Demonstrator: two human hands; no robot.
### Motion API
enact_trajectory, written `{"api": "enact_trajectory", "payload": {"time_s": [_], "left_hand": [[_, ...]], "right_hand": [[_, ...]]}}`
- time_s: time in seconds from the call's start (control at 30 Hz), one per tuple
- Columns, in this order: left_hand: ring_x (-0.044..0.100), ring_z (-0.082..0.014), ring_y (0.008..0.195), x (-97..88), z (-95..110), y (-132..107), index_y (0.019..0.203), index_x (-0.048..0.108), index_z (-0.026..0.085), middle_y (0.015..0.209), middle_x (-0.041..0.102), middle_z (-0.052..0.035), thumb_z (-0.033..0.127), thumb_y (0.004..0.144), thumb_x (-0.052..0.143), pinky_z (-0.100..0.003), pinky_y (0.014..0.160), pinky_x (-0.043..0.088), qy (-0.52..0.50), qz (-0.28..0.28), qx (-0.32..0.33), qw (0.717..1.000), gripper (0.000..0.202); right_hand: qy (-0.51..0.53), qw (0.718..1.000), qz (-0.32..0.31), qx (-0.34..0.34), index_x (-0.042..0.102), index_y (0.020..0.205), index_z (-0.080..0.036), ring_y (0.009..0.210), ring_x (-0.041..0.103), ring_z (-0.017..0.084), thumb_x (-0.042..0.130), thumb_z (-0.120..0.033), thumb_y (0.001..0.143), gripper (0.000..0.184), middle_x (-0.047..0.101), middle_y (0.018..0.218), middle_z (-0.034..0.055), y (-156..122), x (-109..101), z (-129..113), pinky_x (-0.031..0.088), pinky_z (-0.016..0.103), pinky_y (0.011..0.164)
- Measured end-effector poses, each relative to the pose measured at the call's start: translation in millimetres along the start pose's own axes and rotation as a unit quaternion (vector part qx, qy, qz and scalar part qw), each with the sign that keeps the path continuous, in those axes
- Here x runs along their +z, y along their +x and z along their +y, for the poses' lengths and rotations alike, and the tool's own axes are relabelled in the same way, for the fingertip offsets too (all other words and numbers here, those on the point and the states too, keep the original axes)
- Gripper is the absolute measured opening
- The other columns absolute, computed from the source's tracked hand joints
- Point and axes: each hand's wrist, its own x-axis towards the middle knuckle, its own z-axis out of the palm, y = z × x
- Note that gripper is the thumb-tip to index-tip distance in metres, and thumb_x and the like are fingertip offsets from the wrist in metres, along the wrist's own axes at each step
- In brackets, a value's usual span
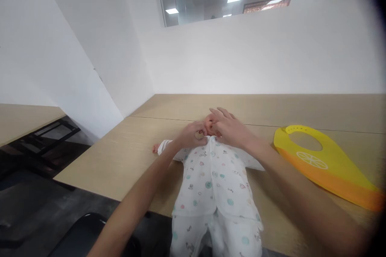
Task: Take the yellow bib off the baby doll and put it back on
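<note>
Pale wood-grain table (126, 156) fills the middle of the view, running from the near edge to a white partition (256, 56) along its far side, with another white panel angling away on the left. A black chair (81, 233) shows at the near left, below the table edge.

A baby doll (155, 148) lies on its back in the centre of the table, head towards the far side and legs hanging towards the viewer over the near edge. This puts the front of its clothing face up and within easy reach. It wears a white sleepsuit (211, 180) printed with small coloured dots and figures. One tiny bare hand pokes out of the sleeve on the left.

To the right, well apart from the doll, a yellow and orange bib (325, 164) lies flat on the table, untouched.

Both bare forearms reach in from the near edge and meet at the doll's neck. The left hand (193, 134) is curled, with thumb and fingertips pinching the sleepsuit's collar (211, 139). The right hand (230, 128) lies over the doll's face, hiding most of it. Its fingers are held close together and slightly bent, tips down at the collar. Its thumb is hidden, so I cannot tell whether it grips the cloth.
</note>
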Motion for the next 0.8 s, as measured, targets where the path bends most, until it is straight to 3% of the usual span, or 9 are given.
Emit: {"api": "enact_trajectory", "payload": {"time_s": [0.1, 0.2, 0.27, 0.43, 0.57, 0.7, 0.8], "left_hand": [[0.063, -0.0216, 0.105, -0.6, 1.0, 1.4, 0.08, 0.069, 0.018, 0.107, 0.063, -0.0087, 0.017, 0.074, 0.074, -0.034, 0.093, 0.052, 0.002, 0.019, 0.016, 1.0, 0.008], [0.059, -0.026, 0.127, 0.1, -0.2, 1.3, 0.078, 0.071, 0.018, 0.129, 0.057, -0.0127, 0.015, 0.075, 0.076, -0.039, 0.109, 0.05, -0.013, 0.024, 0.021, 0.999, 0.007], [0.057, -0.0273, 0.133, 0.9, -1.5, 0.6, 0.079, 0.072, 0.018, 0.134, 0.056, -0.013, 0.013, 0.076, 0.077, -0.04, 0.112, 0.049, -0.01, 0.024, 0.021, 0.999, 0.008], [0.06, -0.0258, 0.13, 2.9, -6.3, -1.4, 0.083, 0.074, 0.019, 0.135, 0.059, -0.0116, 0.014, 0.077, 0.079, -0.039, 0.111, 0.051, 0.009, 0.023, 0.028, 0.999, 0.009], [0.062, -0.0235, 0.126, 3.3, -10.9, -0.4, 0.083, 0.073, 0.018, 0.131, 0.061, -0.0124, 0.021, 0.081, 0.08, -0.038, 0.109, 0.051, -0.012, 0.039, 0.05, 0.998, 0.007], [0.065, -0.0222, 0.116, 2.2, -14.1, 0.8, 0.078, 0.069, 0.017, 0.122, 0.065, -0.0134, 0.034, 0.083, 0.081, -0.035, 0.101, 0.053, -0.041, 0.051, 0.029, 0.997, 0.021], [0.063, -0.0155, 0.082, 1.9, -17.5, -2.5, 0.065, 0.059, 0.017, 0.086, 0.067, -0.0062, 0.04, 0.092, 0.066, -0.029, 0.081, 0.05, -0.037, 0.048, -0.053, 0.997, 0.036]], "right_hand": [[0.028, 0.999, -0.037, 0.027, 0.068, 0.079, -0.016, 0.153, 0.033, 0.041, 0.068, -0.009, 0.083, 0.008, 0.043, 0.161, 0.0132, -1.1, -0.2, 4.3, 0.042, 0.057, 0.117], [0.036, 0.998, -0.047, 0.021, 0.067, 0.08, -0.017, 0.142, 0.046, 0.035, 0.064, -0.007, 0.085, 0.011, 0.051, 0.153, 0.0119, -2.0, -0.7, 6.6, 0.05, 0.047, 0.105], [0.025, 0.999, -0.042, 0.017, 0.069, 0.087, -0.019, 0.135, 0.051, 0.032, 0.06, -0.009, 0.091, 0.014, 0.056, 0.146, 0.0114, -2.3, 0.4, 6.5, 0.052, 0.042, 0.099], [-0.004, 0.999, -0.036, 0.039, 0.072, 0.113, -0.021, 0.125, 0.054, 0.031, 0.048, -0.018, 0.102, 0.027, 0.057, 0.146, 0.0136, -3.0, 4.3, 3.6, 0.05, 0.038, 0.088], [0.008, 0.999, -0.036, 0.038, 0.072, 0.11, -0.021, 0.117, 0.057, 0.029, 0.046, -0.021, 0.103, 0.027, 0.059, 0.146, 0.0129, -5.5, -6.4, 0.9, 0.046, 0.034, 0.082], [0.101, 0.993, -0.037, 0.051, 0.068, 0.102, -0.02, 0.096, 0.06, 0.022, 0.045, -0.026, 0.103, 0.025, 0.07, 0.118, 0.012, -10.7, -42.2, -7.3, 0.039, 0.029, 0.075], [0.199, 0.979, -0.021, 0.042, 0.065, 0.09, -0.02, 0.078, 0.056, 0.017, 0.039, -0.022, 0.1, 0.028, 0.069, 0.092, 0.0067, -22.4, -79.0, -19.6, 0.036, 0.028, 0.07]]}}
